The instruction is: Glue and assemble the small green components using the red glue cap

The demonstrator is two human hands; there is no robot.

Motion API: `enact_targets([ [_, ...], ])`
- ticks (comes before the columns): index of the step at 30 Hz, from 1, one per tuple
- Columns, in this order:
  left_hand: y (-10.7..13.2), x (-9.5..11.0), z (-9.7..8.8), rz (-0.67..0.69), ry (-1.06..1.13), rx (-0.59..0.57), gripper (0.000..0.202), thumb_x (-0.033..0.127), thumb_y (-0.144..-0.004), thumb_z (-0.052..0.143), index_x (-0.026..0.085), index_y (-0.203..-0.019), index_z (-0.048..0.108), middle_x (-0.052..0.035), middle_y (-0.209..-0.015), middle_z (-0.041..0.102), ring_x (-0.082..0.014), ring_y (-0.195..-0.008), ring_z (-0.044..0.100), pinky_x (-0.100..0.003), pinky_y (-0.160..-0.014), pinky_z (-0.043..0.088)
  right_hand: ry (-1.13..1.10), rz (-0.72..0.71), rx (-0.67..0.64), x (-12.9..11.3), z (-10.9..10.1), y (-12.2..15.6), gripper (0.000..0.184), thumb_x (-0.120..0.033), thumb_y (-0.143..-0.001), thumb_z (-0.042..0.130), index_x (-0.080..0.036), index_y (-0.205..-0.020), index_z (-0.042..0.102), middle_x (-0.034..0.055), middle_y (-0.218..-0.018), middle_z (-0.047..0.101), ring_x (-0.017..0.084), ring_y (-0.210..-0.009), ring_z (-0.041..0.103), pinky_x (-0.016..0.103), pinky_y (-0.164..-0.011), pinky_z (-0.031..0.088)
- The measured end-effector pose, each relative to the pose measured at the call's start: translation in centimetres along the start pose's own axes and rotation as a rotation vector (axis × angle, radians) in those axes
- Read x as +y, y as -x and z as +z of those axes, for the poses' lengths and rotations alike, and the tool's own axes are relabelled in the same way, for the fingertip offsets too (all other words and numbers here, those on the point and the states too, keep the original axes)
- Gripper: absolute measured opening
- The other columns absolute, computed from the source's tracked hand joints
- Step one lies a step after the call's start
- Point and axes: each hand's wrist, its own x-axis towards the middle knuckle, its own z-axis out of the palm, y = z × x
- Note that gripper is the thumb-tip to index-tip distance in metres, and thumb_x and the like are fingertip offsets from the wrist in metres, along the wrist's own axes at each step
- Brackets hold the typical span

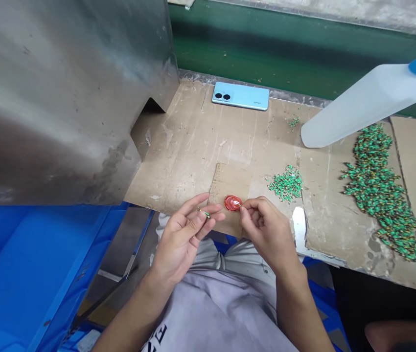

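Head view: my left hand [182, 239] is curled, with thumb and forefinger closed on a tiny green-and-gold piece [203, 212]. My right hand [266, 234] is nearly closed, its fingertips pinching the edge of a shiny red disc [233, 203]. Both work just over the near edge of the cardboard-covered tabletop [189, 146], apparently to keep the two parts close together and in plain sight. A small green pile [286, 183] lies just beyond my right hand, probably placed for a short reach, and a much larger green heap [377, 190] spreads farther right, under a white plastic bottle [362, 100] with a blue end. A light-blue phone [240, 96] lies by the back edge, below a green wall [266, 44]. A galvanized steel housing [64, 98] hems in the left side, leaving my open room across the bare cardboard in the middle. Past the near left edge, a blue plastic crate [35, 259] sits lower down.
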Motion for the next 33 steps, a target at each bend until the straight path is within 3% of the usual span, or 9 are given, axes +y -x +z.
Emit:
enact_targets([
  [4, -0.1, -0.2, -0.4, -0.004, -0.043, -0.003, 0.042, 0.035, -0.069, 0.109, 0.016, -0.092, 0.078, -0.0057, -0.092, 0.089, -0.0138, -0.073, 0.085, -0.009, -0.060, 0.062, 0.002, 0.010, -0.007, 0.0, 0.0, 0.0, 0.010, -0.017, -0.103, 0.061, -0.024, -0.096, 0.064, -0.0010, -0.082, 0.066, 0.012, -0.057, 0.053, 0.027, -0.055, 0.045],
  [8, -0.1, -0.4, -0.7, 0.007, -0.106, -0.048, 0.048, 0.049, -0.072, 0.105, 0.014, -0.083, 0.073, -0.0030, -0.069, 0.080, -0.0062, -0.042, 0.063, -0.009, -0.035, 0.038, -0.002, 0.004, -0.004, 0.1, 0.0, -0.1, 0.011, -0.016, -0.104, 0.061, -0.024, -0.095, 0.063, -0.0012, -0.081, 0.065, 0.012, -0.057, 0.052, 0.028, -0.056, 0.044],
  [12, -0.2, -0.4, -0.7, 0.035, -0.107, -0.053, 0.048, 0.047, -0.073, 0.105, 0.012, -0.081, 0.073, 0.0028, -0.057, 0.066, 0.0020, -0.038, 0.040, -0.008, -0.040, 0.030, -0.046, 0.013, -0.006, 0.1, -0.3, 0.0, 0.010, -0.017, -0.103, 0.063, -0.023, -0.096, 0.065, -0.0022, -0.080, 0.062, 0.012, -0.057, 0.052, 0.027, -0.056, 0.044],
  [17, -0.1, -0.1, -0.9, 0.032, -0.101, -0.065, 0.046, 0.038, -0.075, 0.105, 0.013, -0.080, 0.066, 0.0003, -0.066, 0.072, 0.0043, -0.039, 0.033, -0.008, -0.041, 0.025, -0.100, 0.005, -0.058, -0.7, -1.0, 0.9, 0.012, -0.016, -0.105, 0.062, -0.024, -0.096, 0.064, -0.0027, -0.079, 0.062, 0.012, -0.058, 0.054, 0.026, -0.055, 0.044],
  [21, -0.1, 0.4, -1.5, 0.062, -0.119, -0.073, 0.050, 0.039, -0.080, 0.101, 0.017, -0.077, 0.057, 0.0001, -0.065, 0.074, 0.0037, -0.036, 0.027, -0.010, -0.038, 0.020, 0.033, -0.101, -0.171, -2.2, 0.5, 1.7, 0.013, -0.015, -0.105, 0.060, -0.023, -0.096, 0.064, -0.0023, -0.076, 0.066, 0.013, -0.057, 0.060, 0.026, -0.055, 0.041],
  [28, 0.1, 1.3, -1.9, 0.139, -0.172, -0.014, 0.039, 0.040, -0.084, 0.098, 0.012, -0.105, 0.081, -0.0020, -0.071, 0.076, 0.0034, -0.037, 0.031, -0.013, -0.039, 0.022, 0.407, -0.097, -0.259, -3.4, 4.0, 1.6, 0.012, -0.016, -0.099, 0.064, -0.022, -0.088, 0.066, 0.0022, -0.080, 0.078, 0.017, -0.053, 0.065, 0.031, -0.049, 0.024],
  [33, 0.3, 1.3, -2.3, 0.124, -0.187, -0.002, 0.032, 0.034, -0.082, 0.097, 0.013, -0.100, 0.080, -0.0067, -0.081, 0.081, 0.0035, -0.037, 0.030, -0.015, -0.039, 0.020, 0.381, -0.078, -0.258, -3.1, 4.0, 1.4, 0.011, -0.014, -0.096, 0.066, -0.022, -0.089, 0.066, 0.0016, -0.076, 0.075, 0.019, -0.055, 0.067, 0.031, -0.050, 0.028],
])
